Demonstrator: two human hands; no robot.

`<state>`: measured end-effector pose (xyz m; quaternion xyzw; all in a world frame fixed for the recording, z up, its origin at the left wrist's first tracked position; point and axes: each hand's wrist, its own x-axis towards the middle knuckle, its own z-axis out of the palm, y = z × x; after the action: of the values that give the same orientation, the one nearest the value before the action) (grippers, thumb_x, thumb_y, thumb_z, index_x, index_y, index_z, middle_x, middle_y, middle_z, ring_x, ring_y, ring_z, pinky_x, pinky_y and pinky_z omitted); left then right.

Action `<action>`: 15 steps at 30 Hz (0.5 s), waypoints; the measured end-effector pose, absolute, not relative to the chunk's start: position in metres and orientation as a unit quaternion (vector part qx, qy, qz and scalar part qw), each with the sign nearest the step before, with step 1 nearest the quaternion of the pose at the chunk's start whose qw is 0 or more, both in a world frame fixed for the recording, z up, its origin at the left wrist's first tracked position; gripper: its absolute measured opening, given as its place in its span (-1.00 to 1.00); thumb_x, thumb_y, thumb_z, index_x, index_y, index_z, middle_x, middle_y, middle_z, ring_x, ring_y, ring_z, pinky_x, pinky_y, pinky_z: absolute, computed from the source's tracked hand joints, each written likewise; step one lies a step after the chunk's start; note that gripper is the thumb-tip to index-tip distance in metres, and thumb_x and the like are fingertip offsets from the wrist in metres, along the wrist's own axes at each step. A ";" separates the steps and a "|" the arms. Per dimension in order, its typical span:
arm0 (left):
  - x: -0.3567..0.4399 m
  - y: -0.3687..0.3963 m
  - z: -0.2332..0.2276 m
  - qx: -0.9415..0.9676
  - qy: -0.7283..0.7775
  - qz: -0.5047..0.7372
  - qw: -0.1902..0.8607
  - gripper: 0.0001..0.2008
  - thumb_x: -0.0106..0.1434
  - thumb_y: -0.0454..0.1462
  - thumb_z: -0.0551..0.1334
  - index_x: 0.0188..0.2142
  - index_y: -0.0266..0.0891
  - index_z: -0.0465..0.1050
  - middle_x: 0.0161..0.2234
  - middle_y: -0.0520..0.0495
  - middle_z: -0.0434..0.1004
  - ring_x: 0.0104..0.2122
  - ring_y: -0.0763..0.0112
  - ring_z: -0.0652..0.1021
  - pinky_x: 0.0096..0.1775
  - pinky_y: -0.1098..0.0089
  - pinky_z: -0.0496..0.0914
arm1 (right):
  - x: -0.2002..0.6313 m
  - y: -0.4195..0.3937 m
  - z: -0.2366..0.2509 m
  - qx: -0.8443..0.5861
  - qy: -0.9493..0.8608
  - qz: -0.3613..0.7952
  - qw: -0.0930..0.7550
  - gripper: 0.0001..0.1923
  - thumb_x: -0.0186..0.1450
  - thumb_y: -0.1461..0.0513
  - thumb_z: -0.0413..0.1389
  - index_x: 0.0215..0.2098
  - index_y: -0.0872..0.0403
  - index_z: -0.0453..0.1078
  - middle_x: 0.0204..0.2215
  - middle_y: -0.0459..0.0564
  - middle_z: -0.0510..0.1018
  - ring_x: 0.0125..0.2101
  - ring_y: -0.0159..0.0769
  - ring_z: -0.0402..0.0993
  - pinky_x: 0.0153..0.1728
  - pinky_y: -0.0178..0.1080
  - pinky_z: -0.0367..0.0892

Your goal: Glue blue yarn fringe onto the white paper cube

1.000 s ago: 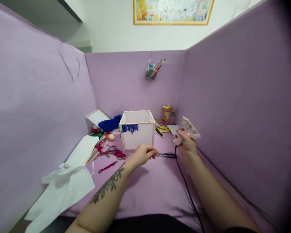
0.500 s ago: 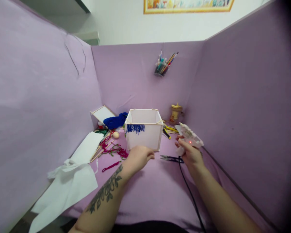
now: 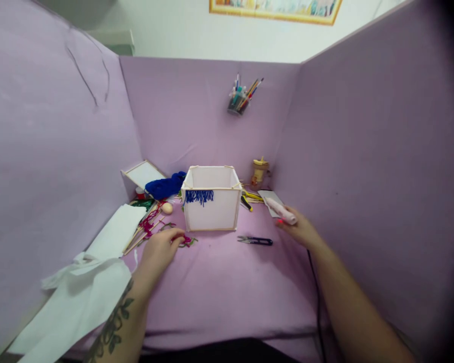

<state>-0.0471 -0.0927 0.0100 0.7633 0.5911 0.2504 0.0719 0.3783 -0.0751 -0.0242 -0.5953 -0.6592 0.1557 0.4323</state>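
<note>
My left hand [image 3: 162, 249] is low over the table with fingers curled and fingertips together at a bit of magenta yarn [image 3: 188, 240]; the hand partly covers the yarn. My right hand [image 3: 297, 229] grips a pale hot glue gun [image 3: 282, 210] with a red light and a black cord, held over a white sheet at the right. Between the hands stands an open-topped white box [image 3: 212, 214] edged with thin sticks. Short blue yarn strands [image 3: 199, 197] hang along its upper front left. Thread snips [image 3: 255, 241] lie in front of it, to the right.
Blue yarn [image 3: 164, 186], a stick-edged white panel [image 3: 146, 174], sticks and an egg-shaped piece [image 3: 167, 207] lie left of the box. White cloth [image 3: 79, 297] covers the near left. Yellow-handled pliers [image 3: 252, 195] and a brown cup [image 3: 259, 174] are behind right. Purple walls surround the table.
My left hand has moved left from in front of the box to the magenta yarn. My right hand has turned the glue gun and brought it toward the white sheet. The view has shifted slightly.
</note>
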 end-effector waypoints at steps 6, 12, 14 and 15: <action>-0.048 -0.087 0.000 0.726 0.575 0.374 0.049 -0.72 0.26 -0.23 0.03 -0.29 -0.20 0.53 -0.23 -0.11 0.62 -0.21 0.23 0.58 -0.13 0.26 0.42 | 0.401 -0.064 -0.062 -0.592 -0.741 0.122 0.291 -0.39 0.11 0.25 0.08 0.15 0.16 0.27 0.08 0.19 0.44 0.04 -0.04 0.38 0.09 -0.08 0.26; -0.051 -0.084 -0.005 0.727 0.558 0.391 0.088 -0.76 0.06 -0.42 0.01 -0.59 -0.18 0.38 -0.14 -0.09 0.60 -0.13 0.27 0.56 -0.03 0.23 0.39 | 0.406 -0.060 -0.071 -0.653 -0.745 0.036 0.132 -0.34 0.17 0.38 -0.01 0.27 0.13 0.20 0.12 0.21 0.39 0.07 -0.05 0.32 0.09 -0.08 0.16; -0.051 -0.084 -0.005 0.724 0.556 0.398 0.085 -0.78 0.02 -0.44 0.01 -0.61 -0.18 0.32 -0.17 -0.09 0.60 -0.10 0.26 0.55 -0.04 0.23 0.40 | 0.402 -0.060 -0.066 -0.669 -0.738 0.014 0.088 -0.35 0.20 0.40 -0.03 0.26 0.04 0.22 0.13 0.16 0.38 0.09 -0.03 0.30 0.07 -0.05 0.13; -0.050 -0.084 -0.005 0.725 0.553 0.401 0.082 -0.79 0.02 -0.44 0.02 -0.61 -0.18 0.32 -0.17 -0.09 0.60 -0.08 0.26 0.54 -0.03 0.23 0.40 | 0.399 -0.059 -0.064 -0.674 -0.735 0.004 0.072 -0.36 0.20 0.40 -0.03 0.25 0.00 0.24 0.13 0.15 0.38 0.09 -0.02 0.29 0.07 -0.04 0.12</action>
<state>-0.0501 -0.0837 -0.0050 0.7251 0.5535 0.4014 0.0822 0.3991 -0.0594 -0.0638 -0.6742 -0.7350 0.0042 0.0720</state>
